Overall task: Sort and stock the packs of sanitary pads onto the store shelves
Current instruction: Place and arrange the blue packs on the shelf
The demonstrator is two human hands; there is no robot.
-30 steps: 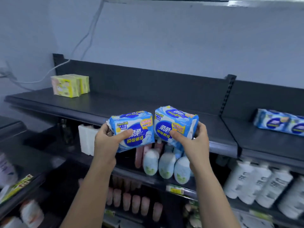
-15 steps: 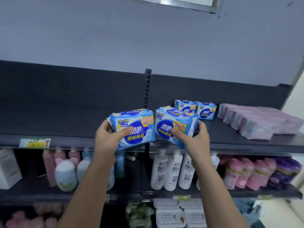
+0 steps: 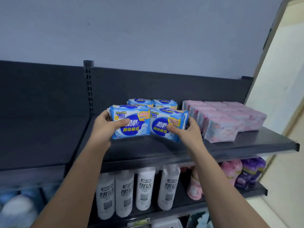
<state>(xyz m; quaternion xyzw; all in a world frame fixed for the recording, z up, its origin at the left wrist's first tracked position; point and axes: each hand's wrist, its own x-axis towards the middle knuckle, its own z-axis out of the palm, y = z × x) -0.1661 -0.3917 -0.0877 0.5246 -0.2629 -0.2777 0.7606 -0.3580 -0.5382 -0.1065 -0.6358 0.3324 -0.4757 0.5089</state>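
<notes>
Left hand (image 3: 105, 127) grips the left blue pack (image 3: 130, 121); right hand (image 3: 185, 131) grips the right blue pack (image 3: 167, 123). Both sit low over the top shelf (image 3: 246, 145), before two stocked blue packs (image 3: 152, 102). Fronts face the camera, long axes run left-right. Risk: the tilted right pack may topple or bump the pink packs (image 3: 227, 119).

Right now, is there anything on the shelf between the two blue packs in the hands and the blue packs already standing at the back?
Nothing visible. The left hand and right hand hold blue packs directly in front of the stocked blue packs. The pink packs sit to the right, clear of the path.
</notes>
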